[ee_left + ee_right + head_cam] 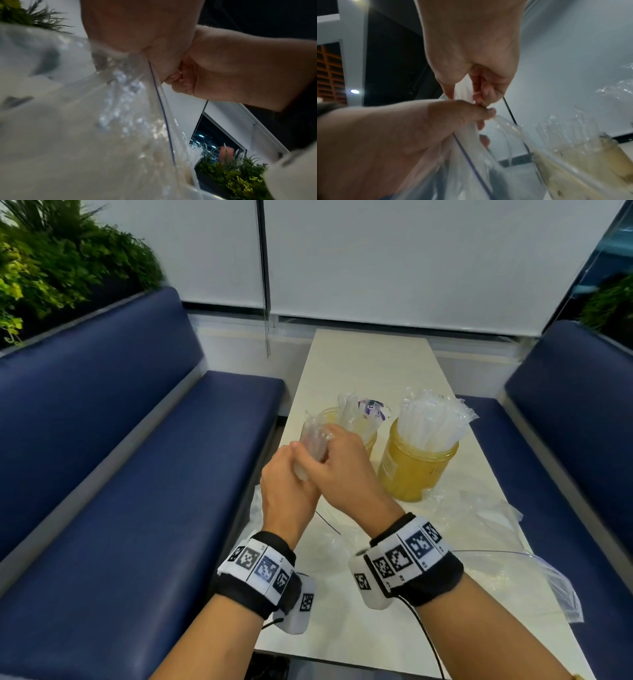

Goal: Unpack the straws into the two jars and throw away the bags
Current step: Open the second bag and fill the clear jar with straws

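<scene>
Both hands meet over the table's left edge. My left hand (294, 455) grips the mouth of a clear zip bag (128, 115) that hangs under it, with its blue seal line showing in the right wrist view on the bag (471, 162). A bundle of clear wrapped straws (313, 436) sticks up out of the bag, and my right hand (330, 445) holds it with curled fingers. Just behind the hands stands the left amber jar (370, 440) with a few straws in it. The right amber jar (411, 474) is packed with straws.
Empty clear bags (479, 518) lie crumpled on the white table (370, 364) in front of the right jar and towards the right edge. A round white-and-blue item (371, 409) lies behind the left jar. Blue benches (137, 508) flank the table.
</scene>
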